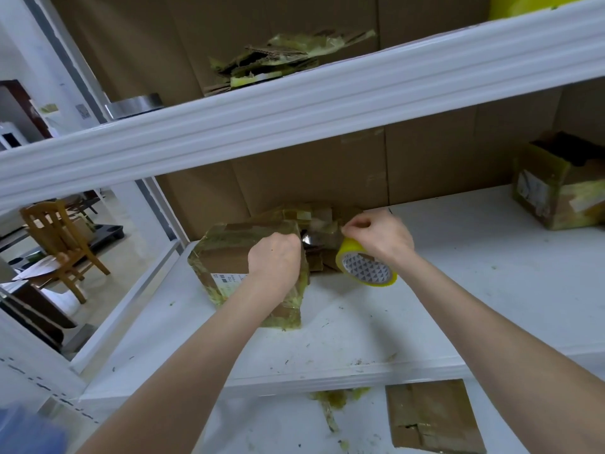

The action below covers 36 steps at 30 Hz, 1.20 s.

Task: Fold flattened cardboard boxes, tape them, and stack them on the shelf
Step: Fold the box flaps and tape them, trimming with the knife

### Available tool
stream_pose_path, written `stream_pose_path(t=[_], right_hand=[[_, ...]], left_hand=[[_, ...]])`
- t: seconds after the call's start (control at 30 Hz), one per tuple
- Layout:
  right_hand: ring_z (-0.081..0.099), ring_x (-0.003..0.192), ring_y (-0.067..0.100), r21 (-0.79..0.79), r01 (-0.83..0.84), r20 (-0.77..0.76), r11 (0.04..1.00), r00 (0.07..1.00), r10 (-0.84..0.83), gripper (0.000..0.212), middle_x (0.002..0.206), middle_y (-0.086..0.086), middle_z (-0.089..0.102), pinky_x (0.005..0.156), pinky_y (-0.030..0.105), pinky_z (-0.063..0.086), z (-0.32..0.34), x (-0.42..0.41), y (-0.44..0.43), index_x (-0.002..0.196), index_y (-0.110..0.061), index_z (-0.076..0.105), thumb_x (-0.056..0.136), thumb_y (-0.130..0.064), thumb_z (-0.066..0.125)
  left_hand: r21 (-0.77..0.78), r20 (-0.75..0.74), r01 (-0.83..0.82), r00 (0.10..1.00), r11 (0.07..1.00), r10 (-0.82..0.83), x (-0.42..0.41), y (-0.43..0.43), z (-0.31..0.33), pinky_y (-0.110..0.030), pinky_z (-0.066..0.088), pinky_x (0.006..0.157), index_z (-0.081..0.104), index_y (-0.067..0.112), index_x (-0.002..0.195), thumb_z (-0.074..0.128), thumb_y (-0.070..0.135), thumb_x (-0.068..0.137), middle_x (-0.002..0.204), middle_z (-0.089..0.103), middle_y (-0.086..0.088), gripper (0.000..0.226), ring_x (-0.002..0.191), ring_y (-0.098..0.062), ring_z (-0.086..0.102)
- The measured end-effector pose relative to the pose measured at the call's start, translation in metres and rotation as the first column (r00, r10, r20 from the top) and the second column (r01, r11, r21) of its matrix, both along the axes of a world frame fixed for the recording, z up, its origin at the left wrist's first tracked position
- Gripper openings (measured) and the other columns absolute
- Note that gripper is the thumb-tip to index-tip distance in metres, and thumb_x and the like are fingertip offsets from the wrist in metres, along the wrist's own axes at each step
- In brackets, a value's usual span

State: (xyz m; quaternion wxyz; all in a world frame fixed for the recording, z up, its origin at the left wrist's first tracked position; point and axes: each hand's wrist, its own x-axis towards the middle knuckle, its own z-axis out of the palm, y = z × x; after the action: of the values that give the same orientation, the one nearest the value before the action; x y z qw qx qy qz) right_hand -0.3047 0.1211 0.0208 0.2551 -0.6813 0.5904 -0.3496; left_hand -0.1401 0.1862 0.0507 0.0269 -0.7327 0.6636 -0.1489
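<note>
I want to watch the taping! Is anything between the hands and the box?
Nothing visible. The left hand grips the box on the shelf, and the right hand holds the tape right beside it.

I see my left hand (275,260) curled over the right edge of a taped box (229,253) on the white shelf (458,290). My right hand (376,237) holds a yellow tape roll (366,268) just beside this box. An open carton (556,188) stands at the far right of the same shelf.
</note>
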Motion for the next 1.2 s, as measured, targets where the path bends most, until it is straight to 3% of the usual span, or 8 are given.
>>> stream_pose_path(t=[0.2,0.47,0.57,0.67,0.77,0.97,1.1,1.2], right_hand=[[0.06,0.097,0.019,0.092,0.112,0.297,0.99,0.946,-0.134,0.007,0.101,-0.003,0.07,0.083,0.033,0.051,-0.034,-0.017,-0.007,0.079,-0.034,0.069,0.085,-0.035,0.067],[0.063,0.094,0.023,0.151,0.172,0.389,0.973,0.895,-0.219,0.018,0.096,-0.004,0.072,0.084,0.039,0.054,-0.058,-0.022,-0.011,0.067,-0.038,0.069,0.082,-0.031,0.062],[0.063,0.092,0.021,0.144,0.193,0.357,0.971,0.905,-0.233,0.02,0.093,-0.006,0.071,0.08,0.036,0.054,-0.064,-0.03,-0.011,0.065,-0.039,0.069,0.082,-0.031,0.062],[0.062,0.092,0.02,0.133,0.22,0.341,0.966,0.905,-0.253,0.017,0.092,-0.006,0.071,0.078,0.033,0.052,-0.065,-0.034,-0.01,0.068,-0.036,0.069,0.083,-0.029,0.063],[0.063,0.092,0.021,0.117,0.217,0.34,0.969,0.908,-0.244,0.012,0.093,-0.005,0.071,0.078,0.033,0.052,-0.063,-0.031,-0.01,0.074,-0.034,0.071,0.083,-0.03,0.064],[0.062,0.092,0.02,0.088,0.132,0.34,0.987,0.928,-0.155,0.011,0.096,-0.004,0.07,0.079,0.035,0.053,-0.055,-0.011,-0.004,0.08,-0.037,0.071,0.086,-0.033,0.063],[0.061,0.09,0.019,0.05,0.136,0.332,0.989,0.932,-0.145,0.011,0.095,-0.004,0.069,0.07,0.029,0.047,-0.051,-0.017,0.004,0.08,-0.037,0.07,0.088,-0.033,0.064],[0.06,0.089,0.019,0.027,0.146,0.312,0.989,0.938,-0.147,0.011,0.094,-0.003,0.068,0.068,0.027,0.046,-0.049,-0.023,0.006,0.08,-0.039,0.069,0.089,-0.035,0.064]], left_hand=[[0.176,0.093,0.066,0.992,0.982,-0.083,-0.013,0.019,-0.062,-0.031,0.046,0.073,0.051,0.011,0.124,0.041,0.002,0.094,0.109,0.06,-0.007,0.033,0.1,-0.026,0.061],[0.313,-0.208,0.113,0.977,0.943,-0.048,-0.04,-0.013,-0.128,-0.041,0.048,0.088,0.004,0.022,0.153,0.037,0.002,0.094,0.132,0.041,-0.017,0.071,0.114,-0.033,0.053],[0.301,-0.126,0.154,0.985,0.941,-0.12,-0.044,-0.016,-0.122,-0.039,0.045,0.094,0.023,0.017,0.15,0.039,0.005,0.094,0.144,0.03,-0.018,0.06,0.122,-0.032,0.046],[-0.115,-0.077,0.408,0.905,0.906,-0.417,-0.039,-0.014,-0.085,-0.034,0.049,0.09,0.061,0.011,0.124,0.06,0.004,0.082,0.14,0.048,-0.011,0.043,0.126,-0.026,0.049],[-0.403,-0.037,0.469,0.849,0.785,-0.527,-0.012,-0.019,-0.039,-0.039,0.056,0.078,0.073,0.01,0.101,0.072,0.0,0.07,0.111,0.069,-0.009,0.033,0.104,-0.029,0.065],[-0.466,-0.439,0.206,0.791,0.861,-0.427,0.018,-0.029,-0.002,-0.025,0.047,0.084,0.061,0.014,0.124,0.051,0.018,0.097,0.126,0.059,-0.003,0.03,0.103,-0.02,0.062],[-0.364,-0.134,0.323,0.91,0.874,-0.392,0.021,-0.039,-0.021,-0.042,0.039,0.105,0.066,0.007,0.115,0.055,0.016,0.093,0.137,0.052,-0.007,0.026,0.132,-0.027,0.044],[-0.179,-0.206,0.106,0.968,0.978,-0.143,0.041,-0.044,-0.027,-0.044,0.036,0.107,0.047,0.014,0.137,0.039,0.029,0.1,0.148,0.039,-0.008,0.04,0.136,-0.032,0.035]])
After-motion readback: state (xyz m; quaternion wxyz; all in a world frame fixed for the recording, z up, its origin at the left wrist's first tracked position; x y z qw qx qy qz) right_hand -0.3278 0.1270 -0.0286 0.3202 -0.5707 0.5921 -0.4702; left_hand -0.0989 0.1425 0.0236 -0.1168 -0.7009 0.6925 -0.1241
